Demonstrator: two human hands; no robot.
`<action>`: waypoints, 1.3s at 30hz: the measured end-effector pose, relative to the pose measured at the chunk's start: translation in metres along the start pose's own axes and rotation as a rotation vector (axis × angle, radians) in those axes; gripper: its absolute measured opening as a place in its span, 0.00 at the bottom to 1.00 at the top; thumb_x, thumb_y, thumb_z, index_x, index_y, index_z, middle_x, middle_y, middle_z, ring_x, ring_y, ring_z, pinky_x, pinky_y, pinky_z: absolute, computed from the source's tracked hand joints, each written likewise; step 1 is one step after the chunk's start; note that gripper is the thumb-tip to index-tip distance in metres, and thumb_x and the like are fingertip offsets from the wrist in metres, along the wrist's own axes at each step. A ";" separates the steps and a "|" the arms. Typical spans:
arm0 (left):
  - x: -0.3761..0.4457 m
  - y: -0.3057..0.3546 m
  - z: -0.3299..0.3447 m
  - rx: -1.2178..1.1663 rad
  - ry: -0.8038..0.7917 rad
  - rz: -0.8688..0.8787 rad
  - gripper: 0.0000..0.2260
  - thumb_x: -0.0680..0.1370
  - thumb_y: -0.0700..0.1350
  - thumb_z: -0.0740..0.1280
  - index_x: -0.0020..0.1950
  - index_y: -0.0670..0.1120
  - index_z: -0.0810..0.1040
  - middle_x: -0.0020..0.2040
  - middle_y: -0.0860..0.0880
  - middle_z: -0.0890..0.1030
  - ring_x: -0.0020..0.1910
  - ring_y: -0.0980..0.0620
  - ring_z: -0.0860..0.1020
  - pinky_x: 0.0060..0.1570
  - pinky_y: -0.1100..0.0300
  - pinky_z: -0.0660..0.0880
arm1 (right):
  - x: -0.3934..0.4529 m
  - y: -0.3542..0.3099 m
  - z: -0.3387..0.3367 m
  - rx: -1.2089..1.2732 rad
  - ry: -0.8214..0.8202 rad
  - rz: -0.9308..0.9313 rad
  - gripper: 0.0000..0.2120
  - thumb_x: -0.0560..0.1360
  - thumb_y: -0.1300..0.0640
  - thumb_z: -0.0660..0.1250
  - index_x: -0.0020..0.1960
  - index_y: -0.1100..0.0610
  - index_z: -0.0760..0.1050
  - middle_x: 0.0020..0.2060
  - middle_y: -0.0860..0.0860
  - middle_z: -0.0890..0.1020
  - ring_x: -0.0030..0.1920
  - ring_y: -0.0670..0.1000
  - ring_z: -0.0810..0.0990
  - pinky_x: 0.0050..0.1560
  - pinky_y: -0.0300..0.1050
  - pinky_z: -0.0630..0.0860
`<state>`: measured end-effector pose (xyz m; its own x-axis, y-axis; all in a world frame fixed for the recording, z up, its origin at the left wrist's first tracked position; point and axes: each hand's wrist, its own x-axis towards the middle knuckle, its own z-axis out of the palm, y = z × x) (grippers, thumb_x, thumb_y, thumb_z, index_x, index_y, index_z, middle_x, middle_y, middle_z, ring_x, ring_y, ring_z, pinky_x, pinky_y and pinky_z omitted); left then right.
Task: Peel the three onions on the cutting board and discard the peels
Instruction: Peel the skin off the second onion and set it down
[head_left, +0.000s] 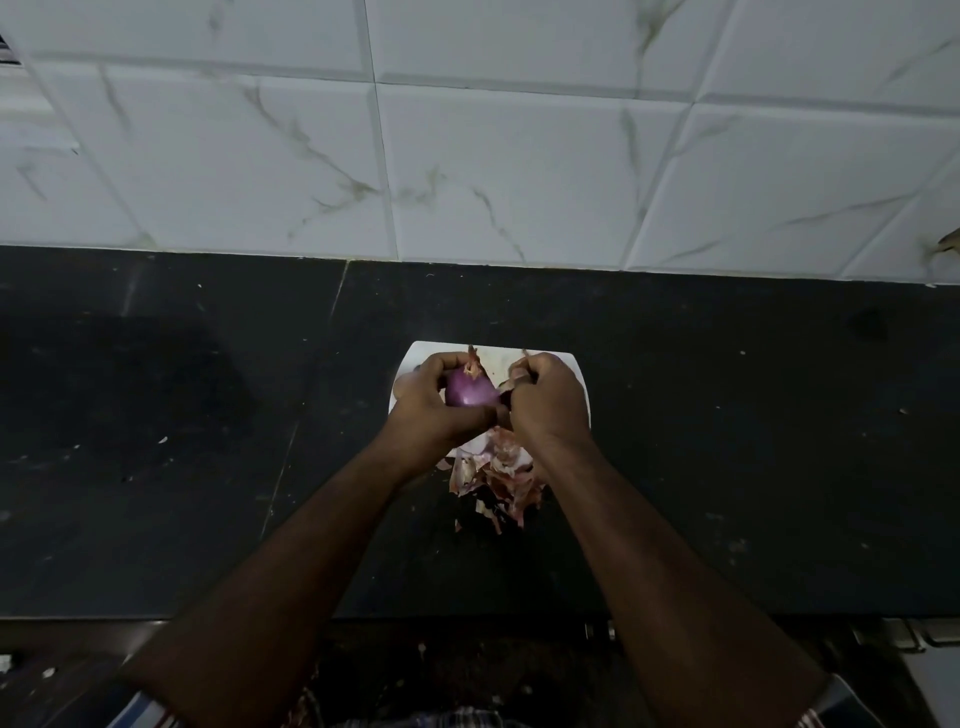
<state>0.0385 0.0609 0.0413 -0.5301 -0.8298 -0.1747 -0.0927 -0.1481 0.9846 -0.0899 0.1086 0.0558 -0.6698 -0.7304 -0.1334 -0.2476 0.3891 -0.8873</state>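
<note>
The left hand (434, 402) cups the purple onion (467, 392) just above the white cutting board (576, 374), its tufted end pointing away from the person. The right hand (545, 397), touching the onion's right side, pinches a loosened strip of skin (511, 382); the grip must pull away rightward. Peels (498, 478) lie on the board's near edge.

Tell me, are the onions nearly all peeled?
Some peeling is done: a heap of peels lies at the near edge of the cutting board. Right now the left hand holds a shiny purple onion, while the right hand pulls skin off it. I cannot see the other onions. The peels are not yet thrown away.
</note>
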 end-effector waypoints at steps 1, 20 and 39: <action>-0.001 0.001 -0.001 -0.070 -0.008 -0.017 0.30 0.64 0.39 0.81 0.64 0.49 0.74 0.62 0.45 0.77 0.59 0.42 0.80 0.55 0.46 0.82 | 0.002 0.002 -0.003 0.027 0.013 0.027 0.08 0.82 0.59 0.59 0.51 0.56 0.77 0.40 0.45 0.78 0.43 0.47 0.79 0.44 0.44 0.81; -0.002 0.003 -0.008 -0.490 -0.244 -0.236 0.24 0.73 0.32 0.63 0.70 0.42 0.72 0.59 0.36 0.79 0.56 0.39 0.81 0.51 0.47 0.81 | -0.005 0.005 -0.030 -0.060 -0.245 -0.343 0.10 0.77 0.54 0.71 0.58 0.52 0.83 0.46 0.39 0.83 0.48 0.38 0.82 0.50 0.34 0.77; -0.007 0.002 -0.005 -0.362 -0.208 -0.191 0.29 0.68 0.33 0.66 0.70 0.43 0.72 0.62 0.34 0.77 0.53 0.42 0.82 0.53 0.45 0.81 | 0.001 0.014 -0.014 -0.120 -0.099 -0.459 0.07 0.78 0.59 0.67 0.50 0.58 0.84 0.41 0.47 0.84 0.42 0.42 0.81 0.44 0.33 0.78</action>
<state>0.0463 0.0642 0.0444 -0.6937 -0.6488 -0.3127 0.0758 -0.4975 0.8641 -0.1035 0.1212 0.0494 -0.4039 -0.8895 0.2135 -0.5850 0.0718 -0.8078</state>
